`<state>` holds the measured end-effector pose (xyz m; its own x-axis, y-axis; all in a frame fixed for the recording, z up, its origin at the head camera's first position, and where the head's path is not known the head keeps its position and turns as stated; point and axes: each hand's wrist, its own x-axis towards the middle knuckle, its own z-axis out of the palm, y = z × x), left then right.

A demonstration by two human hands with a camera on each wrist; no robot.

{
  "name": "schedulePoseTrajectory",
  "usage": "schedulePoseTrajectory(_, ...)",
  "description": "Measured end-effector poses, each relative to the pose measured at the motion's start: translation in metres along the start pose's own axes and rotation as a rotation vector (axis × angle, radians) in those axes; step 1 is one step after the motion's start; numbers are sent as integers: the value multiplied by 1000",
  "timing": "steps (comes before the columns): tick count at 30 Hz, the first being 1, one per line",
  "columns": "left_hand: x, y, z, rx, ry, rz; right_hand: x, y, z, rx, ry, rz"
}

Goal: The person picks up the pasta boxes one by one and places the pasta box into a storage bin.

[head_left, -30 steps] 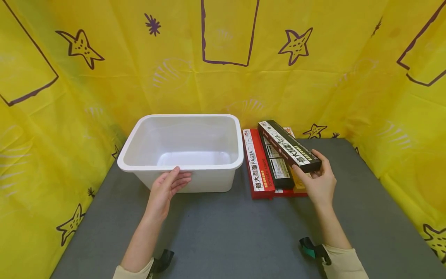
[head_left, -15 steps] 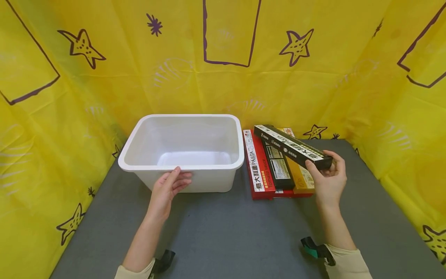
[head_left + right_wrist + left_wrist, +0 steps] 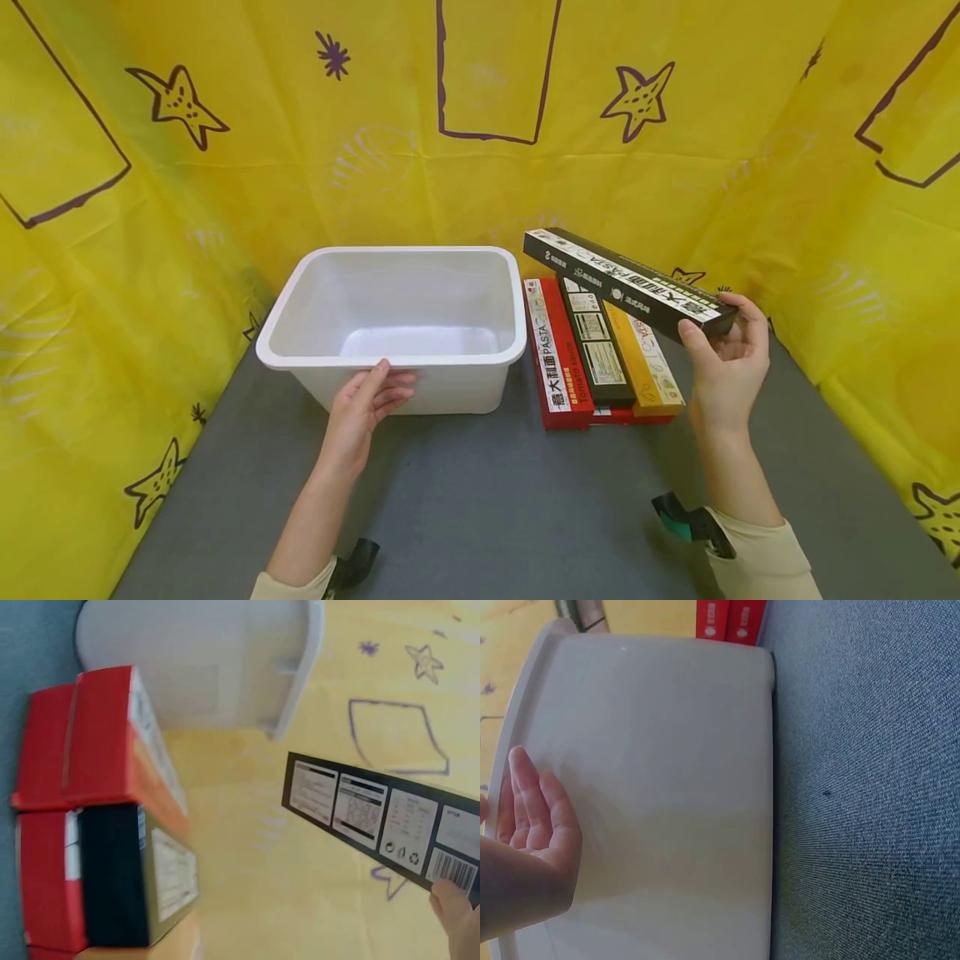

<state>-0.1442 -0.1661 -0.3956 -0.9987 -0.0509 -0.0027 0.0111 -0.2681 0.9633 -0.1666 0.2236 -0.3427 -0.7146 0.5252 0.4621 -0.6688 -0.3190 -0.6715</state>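
My left hand [image 3: 363, 412] holds the front rim of a white plastic tub [image 3: 480, 387], thumb over the rim and fingers beneath it on the outside. My right hand [image 3: 727, 367] grips the near end of a black pasta box [image 3: 622, 279]. That box is raised and tilted, its far end near the tub's right rim. Below it lie a red pasta box [image 3: 558, 358], another black pasta box [image 3: 600, 350] and a yellow pasta box [image 3: 648, 362], side by side. In the right wrist view, the held box's label side [image 3: 375, 810] shows.
More red boxes [image 3: 49, 862] lie under the top row of the stack, partly hidden. The grey tabletop [image 3: 510, 500] spreads in front of the tub. A yellow patterned cloth [image 3: 480, 192] hangs behind and at both sides.
My right hand has lifted the black pasta box up and moved a little to the right, clear of the boxes below. My left hand stays on the tub's rim.
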Motion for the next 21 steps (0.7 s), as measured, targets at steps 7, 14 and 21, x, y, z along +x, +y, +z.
schedulePoseTrajectory(7,-1,0,0,12,-27,-2,2,-4,18,29,-89,42)
schedulePoseTrajectory(14,-2,0,2,13,-30,-4,-1,1,33,5,-216,64)
schedulePoseTrajectory(21,-3,-2,3,6,-38,-7,-1,9,48,-48,-297,101)
